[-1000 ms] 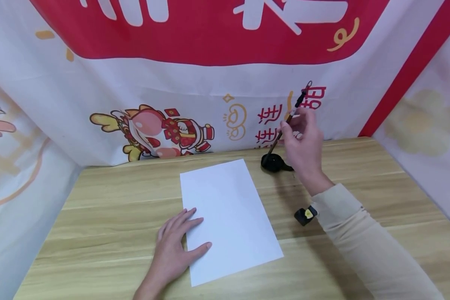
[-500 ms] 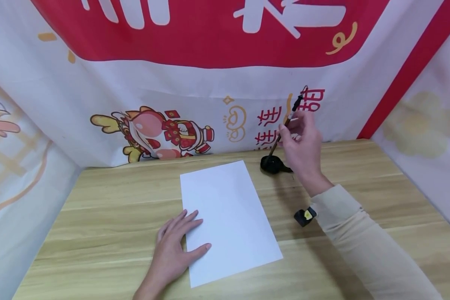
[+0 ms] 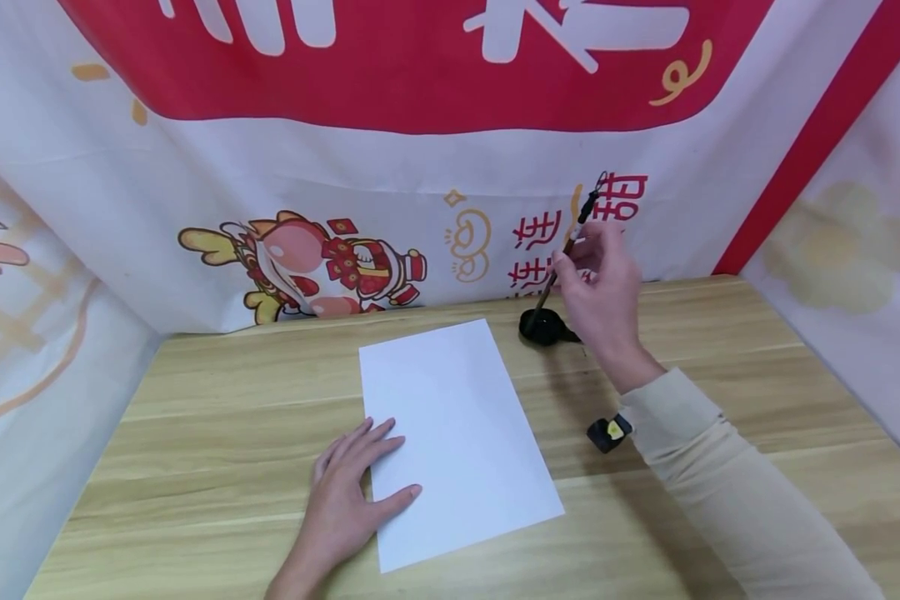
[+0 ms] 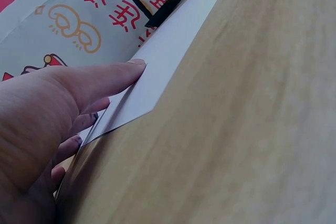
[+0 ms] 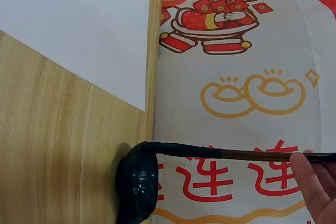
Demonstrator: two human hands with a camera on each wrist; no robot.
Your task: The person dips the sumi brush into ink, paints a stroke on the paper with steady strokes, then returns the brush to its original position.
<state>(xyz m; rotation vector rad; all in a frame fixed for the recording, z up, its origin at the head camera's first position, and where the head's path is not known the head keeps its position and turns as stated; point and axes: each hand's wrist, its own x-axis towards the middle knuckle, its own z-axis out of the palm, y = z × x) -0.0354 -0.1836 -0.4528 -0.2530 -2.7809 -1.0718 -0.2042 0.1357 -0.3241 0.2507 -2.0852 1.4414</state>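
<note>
My right hand (image 3: 603,287) pinches a writing brush (image 3: 553,279) by its handle, above the table's back right. The brush leans, its dark tip down in a small black ink dish (image 3: 543,327). In the right wrist view the brush (image 5: 252,155) runs from my fingertips to the dish (image 5: 139,184), its tip end bent over the rim. A blank white sheet of paper (image 3: 457,442) lies left of the dish. My left hand (image 3: 345,500) rests on the paper's left edge with fingers spread. In the left wrist view the thumb (image 4: 113,80) lies on the sheet (image 4: 173,56).
The wood-grain table (image 3: 217,467) meets a printed cloth backdrop (image 3: 390,167) close behind the ink dish. More cloth hangs at the left and right sides. A small black object with a yellow patch (image 3: 609,433) shows by the right cuff.
The top of the brush has dropped slightly and shifted a little left, while its tip stays in the ink dish. My left hand and the paper keep their places.
</note>
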